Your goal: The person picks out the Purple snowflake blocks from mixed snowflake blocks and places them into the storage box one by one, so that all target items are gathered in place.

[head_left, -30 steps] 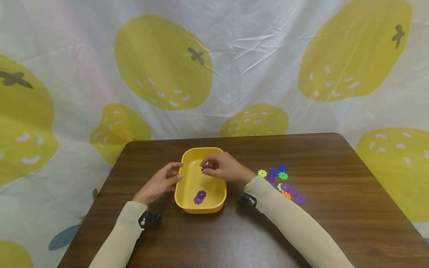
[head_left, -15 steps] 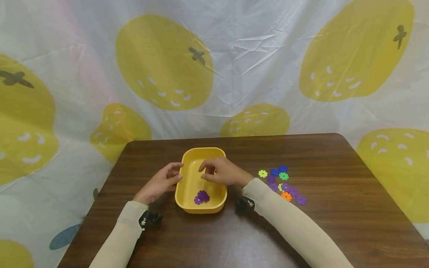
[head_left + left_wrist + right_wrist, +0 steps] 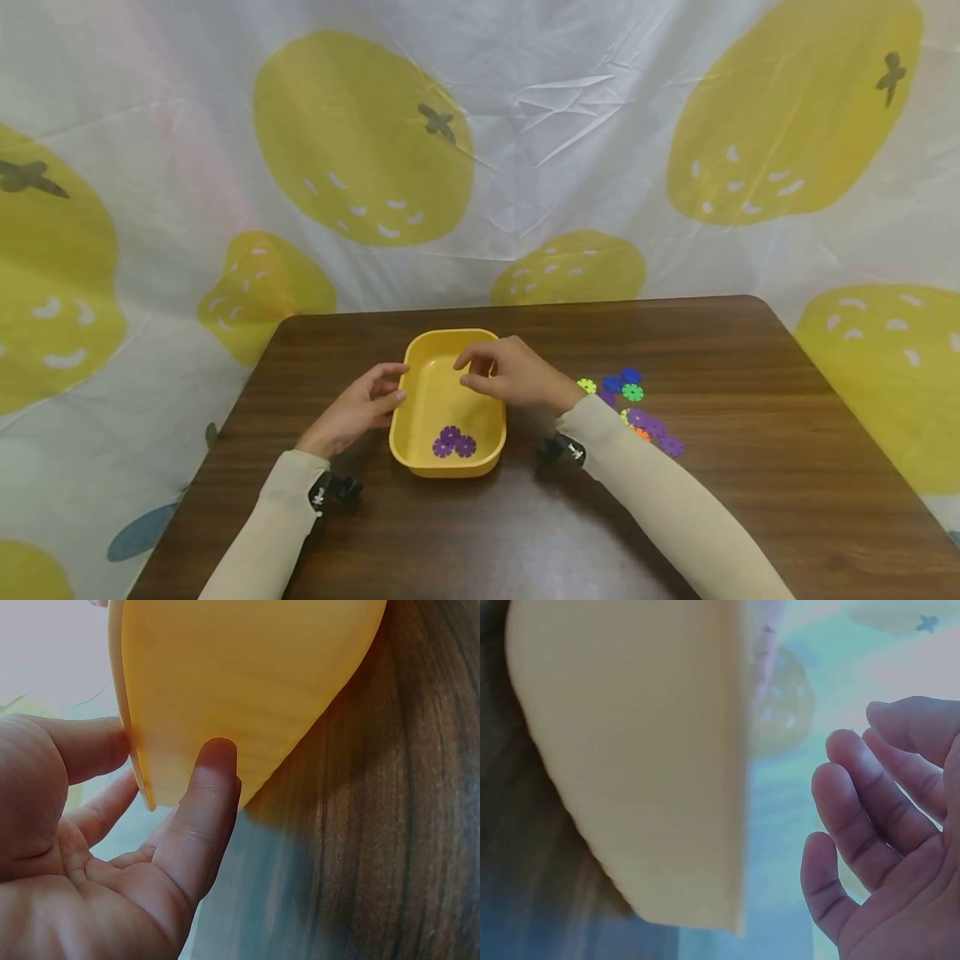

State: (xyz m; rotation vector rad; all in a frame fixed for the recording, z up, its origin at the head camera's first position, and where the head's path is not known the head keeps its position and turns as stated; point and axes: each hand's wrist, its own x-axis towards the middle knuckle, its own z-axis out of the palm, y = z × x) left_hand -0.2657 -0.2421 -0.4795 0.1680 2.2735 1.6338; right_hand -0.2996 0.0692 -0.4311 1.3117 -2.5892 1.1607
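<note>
Three purple snowflake discs (image 3: 453,442) lie together at the near end of a yellow plastic bin (image 3: 420,400). My left hand (image 3: 365,410) rests its fingertips on the bin's left side. In the left wrist view, that hand's fingers (image 3: 214,780) touch the outer wall and the rim, without curling round it. Over the bin's right side hangs my right hand (image 3: 513,375), its fingers loosely bent with nothing between them. The right wrist view shows the same hand (image 3: 892,817) bare, apart from the bin's wall (image 3: 645,765).
To the right on the brown wooden table (image 3: 450,542) lies a loose pile of snowflake discs: purple (image 3: 671,445), green (image 3: 633,392), blue (image 3: 631,376), yellow and orange. My right sleeve (image 3: 645,483) covers part of it. A lemon-print cloth (image 3: 517,167) hangs behind the table.
My right hand let go of a purple disc, which dropped beside the two others in the bin. The right hand then shifted slightly right. My left hand stayed at the bin's side.
</note>
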